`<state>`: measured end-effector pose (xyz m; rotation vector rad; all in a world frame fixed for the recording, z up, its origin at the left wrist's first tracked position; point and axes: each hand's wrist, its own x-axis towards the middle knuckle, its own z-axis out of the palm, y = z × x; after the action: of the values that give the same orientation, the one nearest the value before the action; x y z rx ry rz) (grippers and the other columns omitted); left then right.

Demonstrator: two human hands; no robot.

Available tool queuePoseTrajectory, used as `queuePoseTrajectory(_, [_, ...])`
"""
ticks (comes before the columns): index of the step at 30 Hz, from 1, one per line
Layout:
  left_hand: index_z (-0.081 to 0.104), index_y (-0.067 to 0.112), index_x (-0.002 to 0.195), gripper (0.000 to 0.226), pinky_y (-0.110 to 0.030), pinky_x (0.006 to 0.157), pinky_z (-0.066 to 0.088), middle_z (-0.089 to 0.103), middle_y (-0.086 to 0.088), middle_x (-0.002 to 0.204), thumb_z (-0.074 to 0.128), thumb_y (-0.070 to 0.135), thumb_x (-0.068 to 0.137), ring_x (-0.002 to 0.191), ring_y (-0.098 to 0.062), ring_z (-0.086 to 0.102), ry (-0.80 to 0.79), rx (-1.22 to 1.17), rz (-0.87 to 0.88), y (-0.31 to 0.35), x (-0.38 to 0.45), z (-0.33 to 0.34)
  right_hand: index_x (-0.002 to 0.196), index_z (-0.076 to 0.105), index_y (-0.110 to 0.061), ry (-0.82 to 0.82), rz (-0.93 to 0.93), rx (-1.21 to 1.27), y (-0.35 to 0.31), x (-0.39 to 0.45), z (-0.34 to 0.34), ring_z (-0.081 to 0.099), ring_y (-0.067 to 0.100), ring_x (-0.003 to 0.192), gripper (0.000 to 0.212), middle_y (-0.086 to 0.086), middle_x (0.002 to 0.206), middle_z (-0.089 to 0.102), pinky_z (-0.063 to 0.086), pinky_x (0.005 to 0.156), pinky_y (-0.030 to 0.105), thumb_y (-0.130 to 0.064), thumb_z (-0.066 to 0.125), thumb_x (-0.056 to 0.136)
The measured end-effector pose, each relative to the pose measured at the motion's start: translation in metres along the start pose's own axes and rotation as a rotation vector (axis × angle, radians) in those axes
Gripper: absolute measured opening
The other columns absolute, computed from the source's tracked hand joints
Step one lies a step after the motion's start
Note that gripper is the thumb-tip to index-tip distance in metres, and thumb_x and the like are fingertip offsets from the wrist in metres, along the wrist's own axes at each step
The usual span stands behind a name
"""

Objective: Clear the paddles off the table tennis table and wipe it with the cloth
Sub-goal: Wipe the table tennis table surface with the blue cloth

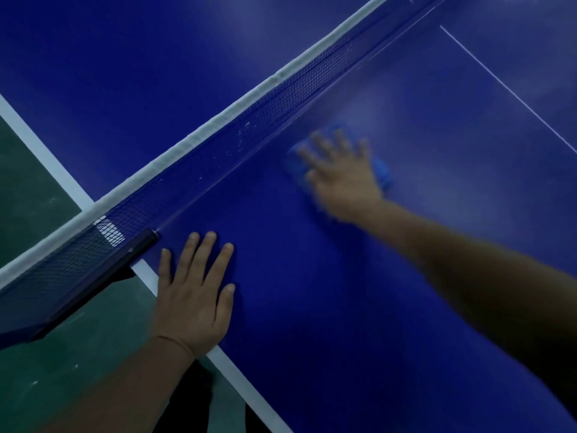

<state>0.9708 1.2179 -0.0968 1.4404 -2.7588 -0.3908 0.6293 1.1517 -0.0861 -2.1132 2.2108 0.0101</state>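
- Blue fabric, the cloth (382,175), lies flat on the table tennis table (312,292) right of the frame's centre, near the net (249,126). Only its edges show around your right hand (340,173): a bunched lobe at the right and a paler strip past the fingertips.
- Your right hand lies on top of the cloth with fingers spread and straight, palm pressing down rather than pinching it. The hand is blurred, which I judge to mean a wiping stroke is under way.
- No paddles appear anywhere in view, so clearing looks done for this part of the table, and wiping is the step in hand.
- Your left hand (195,289) rests flat on the blue surface at lower left, fingers straight and a little apart, holding nothing. Its heel sits over the white edge line (246,382), just beside the net post clamp (137,245). It looks like a brace for your reach.
- For the next move, keep the palm flat so the cloth does not roll up, and carry the stroke along the base of the net toward the thin white centre line (505,89) at upper right.
- The far half beyond the net, in the upper left of the frame, will probably need its own pass; whether it is already wiped cannot be told.
- Green floor (28,189) shows at the left edge.
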Motion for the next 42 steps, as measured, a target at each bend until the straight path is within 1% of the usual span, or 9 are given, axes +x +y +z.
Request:
queuePoseTrajectory(5, [0.028,0.019,0.157,0.062,-0.061,0.121,0.008,0.02,-0.007,0.166,0.027,0.044,0.1,0.155,-0.027,0.01,-0.017,-0.002,-0.001,0.0,0.0,-0.001,0.159,0.012,-0.04,-0.001,0.984,0.199,0.105,0.018,-0.024,-0.003,0.035,0.154,0.057,-0.004,0.169,0.003,0.0,0.115,0.071,-0.048,0.017,0.102])
queuePoseTrajectory(13, [0.029,0.018,0.156,0.062,-0.062,0.12,0.008,0.022,-0.009,0.165,0.028,0.043,0.099,0.154,-0.028,0.011,-0.028,0.012,-0.004,0.003,0.0,-0.003,0.154,0.03,-0.039,-0.119,-0.533,0.0,-0.07,-0.035,0.009,0.012,0.036,0.153,0.053,-0.001,0.165,0.026,-0.002,0.119,0.064,-0.052,0.021,0.104])
queuePoseTrajectory(15, [0.029,0.019,0.156,0.062,-0.062,0.12,0.009,0.022,-0.008,0.165,0.028,0.044,0.099,0.154,-0.028,0.011,-0.028,0.016,-0.011,0.005,0.0,-0.004,0.155,0.028,-0.039,-0.114,-0.453,-0.017,-0.042,-0.003,0.002,0.011,0.035,0.154,0.057,-0.001,0.165,0.024,0.0,0.118,0.066,-0.053,0.017,0.101])
queuePoseTrajectory(20, [0.028,0.018,0.156,0.063,-0.062,0.12,0.008,0.022,-0.009,0.165,0.026,0.045,0.099,0.154,-0.029,0.012,-0.027,0.024,-0.013,0.005,0.0,-0.004,0.157,0.017,-0.04,-0.038,0.506,0.103,0.074,0.068,-0.022,0.0,0.034,0.154,0.057,-0.004,0.168,0.01,0.001,0.117,0.07,-0.05,0.017,0.101])
queuePoseTrajectory(22, [0.028,0.018,0.156,0.063,-0.062,0.12,0.009,0.02,-0.009,0.165,0.025,0.046,0.1,0.154,-0.028,0.011,-0.031,0.024,-0.01,0.005,0.001,-0.004,0.158,0.014,-0.04,-0.043,0.632,0.13,0.068,0.067,-0.022,-0.002,0.036,0.154,0.059,-0.003,0.169,0.007,-0.001,0.116,0.071,-0.051,0.015,0.099])
queuePoseTrajectory(28, [0.034,0.016,0.154,0.064,-0.063,0.118,0.013,0.025,-0.011,0.163,0.027,0.048,0.099,0.153,-0.03,0.016,-0.072,0.031,-0.016,0.01,0.001,-0.01,0.155,0.027,-0.04,-0.094,-0.318,0.046,-0.055,0.012,0.006,0.012,0.035,0.153,0.054,-0.002,0.165,0.026,0.0,0.118,0.065,-0.053,0.017,0.103])
queuePoseTrajectory(30, [0.045,0.012,0.149,0.065,-0.06,0.117,0.015,0.036,-0.014,0.158,0.023,0.05,0.101,0.149,-0.031,0.025,-0.056,-0.004,-0.028,0.014,0.005,-0.015,0.155,0.025,-0.042,-0.081,-0.233,0.029,-0.013,0.031,0.0,0.009,0.031,0.154,0.056,-0.004,0.166,0.023,-0.001,0.118,0.063,-0.055,0.014,0.101])
queuePoseTrajectory(36, [0.047,0.01,0.144,0.059,-0.043,0.124,0.013,0.037,-0.011,0.156,0.032,0.043,0.099,0.146,-0.027,0.029,0.066,-0.258,0.021,0.045,0.092,-0.041,0.157,0.014,-0.04,-0.03,0.657,0.132,0.123,0.077,-0.029,-0.001,0.036,0.154,0.055,-0.002,0.169,0.007,0.001,0.116,0.071,-0.048,0.019,0.103])
queuePoseTrajectory(42, [0.042,0.005,0.147,0.059,-0.046,0.125,0.01,0.034,-0.016,0.157,0.038,0.037,0.098,0.148,-0.029,0.027,0.106,-0.181,0.208,0.098,0.216,-0.037,0.155,0.028,-0.039,-0.089,-0.184,0.019,0.037,0.051,-0.004,0.008,0.032,0.154,0.06,-0.004,0.166,0.02,0.001,0.118,0.064,-0.054,0.015,0.099])
